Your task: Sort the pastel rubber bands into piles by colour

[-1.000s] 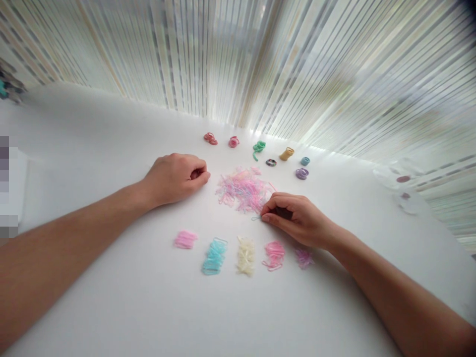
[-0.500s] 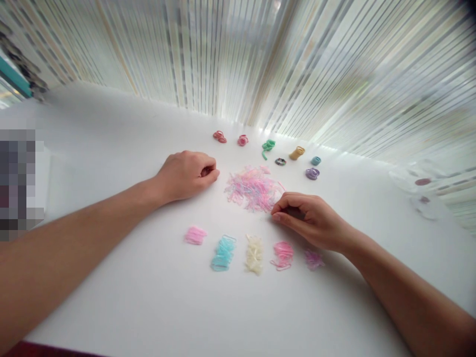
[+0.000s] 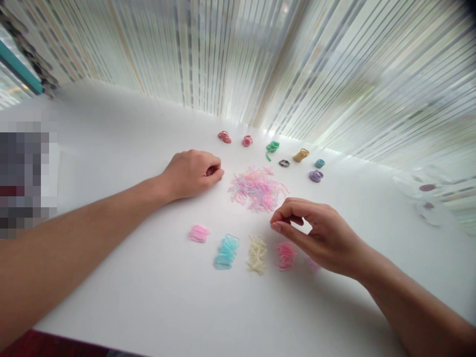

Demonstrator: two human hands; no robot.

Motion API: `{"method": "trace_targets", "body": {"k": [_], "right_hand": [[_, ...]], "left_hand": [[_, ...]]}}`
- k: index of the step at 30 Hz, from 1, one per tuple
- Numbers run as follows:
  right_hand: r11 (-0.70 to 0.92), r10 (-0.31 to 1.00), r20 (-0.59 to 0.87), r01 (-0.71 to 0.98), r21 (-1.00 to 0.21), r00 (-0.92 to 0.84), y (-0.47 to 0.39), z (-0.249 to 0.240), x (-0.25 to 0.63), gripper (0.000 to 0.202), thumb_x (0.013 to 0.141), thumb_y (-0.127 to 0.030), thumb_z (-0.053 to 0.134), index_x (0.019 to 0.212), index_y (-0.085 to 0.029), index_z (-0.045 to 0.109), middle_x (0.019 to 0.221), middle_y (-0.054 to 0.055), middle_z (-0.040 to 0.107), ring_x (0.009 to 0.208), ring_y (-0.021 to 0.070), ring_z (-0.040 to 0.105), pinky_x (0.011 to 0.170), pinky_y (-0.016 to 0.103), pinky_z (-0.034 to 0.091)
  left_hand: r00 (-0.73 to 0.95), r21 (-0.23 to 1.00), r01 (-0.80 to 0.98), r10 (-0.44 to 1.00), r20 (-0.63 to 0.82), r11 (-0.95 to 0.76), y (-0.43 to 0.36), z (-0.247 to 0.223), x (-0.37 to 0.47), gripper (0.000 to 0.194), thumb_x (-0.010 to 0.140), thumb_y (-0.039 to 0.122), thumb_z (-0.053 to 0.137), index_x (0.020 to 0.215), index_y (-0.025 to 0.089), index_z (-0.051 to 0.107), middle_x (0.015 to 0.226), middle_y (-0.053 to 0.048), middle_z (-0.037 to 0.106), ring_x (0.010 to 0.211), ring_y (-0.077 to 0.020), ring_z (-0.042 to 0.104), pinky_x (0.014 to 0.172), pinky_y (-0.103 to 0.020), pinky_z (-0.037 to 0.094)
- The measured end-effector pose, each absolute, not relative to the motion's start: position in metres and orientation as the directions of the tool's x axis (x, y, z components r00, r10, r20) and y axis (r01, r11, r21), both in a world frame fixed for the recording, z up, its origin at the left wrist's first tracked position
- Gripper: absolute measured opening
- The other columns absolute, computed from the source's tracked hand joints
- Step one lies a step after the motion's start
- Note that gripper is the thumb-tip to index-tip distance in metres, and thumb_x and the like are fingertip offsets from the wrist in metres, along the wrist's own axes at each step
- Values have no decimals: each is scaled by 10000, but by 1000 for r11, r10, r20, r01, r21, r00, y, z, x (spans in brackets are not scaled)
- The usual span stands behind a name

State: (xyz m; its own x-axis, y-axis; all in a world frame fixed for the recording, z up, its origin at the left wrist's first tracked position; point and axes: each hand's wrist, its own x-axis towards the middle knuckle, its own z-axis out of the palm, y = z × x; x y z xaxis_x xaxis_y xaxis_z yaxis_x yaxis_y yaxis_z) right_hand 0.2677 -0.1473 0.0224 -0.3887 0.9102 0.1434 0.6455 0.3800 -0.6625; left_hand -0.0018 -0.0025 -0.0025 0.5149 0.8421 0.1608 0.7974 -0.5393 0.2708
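Observation:
A loose pile of thin pastel rubber bands [image 3: 256,189], mostly pink and lilac, lies mid-table. My left hand [image 3: 195,172] rests closed on the table left of the pile, with nothing showing between thumb and curled fingers. My right hand [image 3: 308,228] is raised near the pile's front right edge, its thumb and fingers pinched together; whatever they hold is too small to make out. In front lie sorted bunches: light pink bands [image 3: 199,233], blue bands [image 3: 226,252], cream bands [image 3: 257,254], deeper pink bands [image 3: 286,256] and lilac bands [image 3: 314,265], the last partly hidden by my right hand.
Behind the pile lie a red coil [image 3: 224,137], a pink-red coil [image 3: 247,141], a green coil [image 3: 272,147], a yellow roll [image 3: 301,155], a blue roll [image 3: 320,163], a purple coil [image 3: 316,176] and a multicoloured ring [image 3: 284,163]. A string curtain [image 3: 208,59] hangs along the table's far edge.
My right hand has drawn back from the pile's edge toward the front bunches, now covering part of the lilac bands. My left hand stays put. The view has shifted slightly.

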Motion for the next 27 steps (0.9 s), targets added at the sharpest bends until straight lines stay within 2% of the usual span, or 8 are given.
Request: {"method": "trace_targets", "body": {"k": [8, 14, 27], "right_hand": [[409, 898, 171, 628, -662, -405, -161, 34, 249, 131, 1003, -204, 631, 890, -230, 694, 755, 32, 649, 623, 133, 548, 360, 181, 364], [437, 884, 182, 623, -649, -430, -166, 33, 235, 126, 1005, -176, 626, 912, -230, 692, 782, 33, 688, 668, 148, 625, 580, 258, 541], [392, 915, 190, 678, -622, -355, -162, 17, 222, 128, 984, -182, 633, 880, -227, 692, 787, 20, 713, 617, 138, 610, 570, 288, 474]], "left_hand": [[523, 270, 789, 834, 176, -552, -2, -4, -1, 308, 916, 423, 511, 741, 215, 655, 869, -40, 760, 760, -198, 617, 644, -353, 313], [517, 280, 789, 837, 180, -547, -3, -4, -1, 312, 912, 435, 501, 743, 214, 643, 868, -42, 753, 761, -198, 610, 655, -353, 317], [520, 240, 799, 834, 183, -551, -3, -5, 0, 333, 931, 447, 490, 765, 215, 661, 881, -43, 758, 786, -209, 637, 641, -352, 310]]}}
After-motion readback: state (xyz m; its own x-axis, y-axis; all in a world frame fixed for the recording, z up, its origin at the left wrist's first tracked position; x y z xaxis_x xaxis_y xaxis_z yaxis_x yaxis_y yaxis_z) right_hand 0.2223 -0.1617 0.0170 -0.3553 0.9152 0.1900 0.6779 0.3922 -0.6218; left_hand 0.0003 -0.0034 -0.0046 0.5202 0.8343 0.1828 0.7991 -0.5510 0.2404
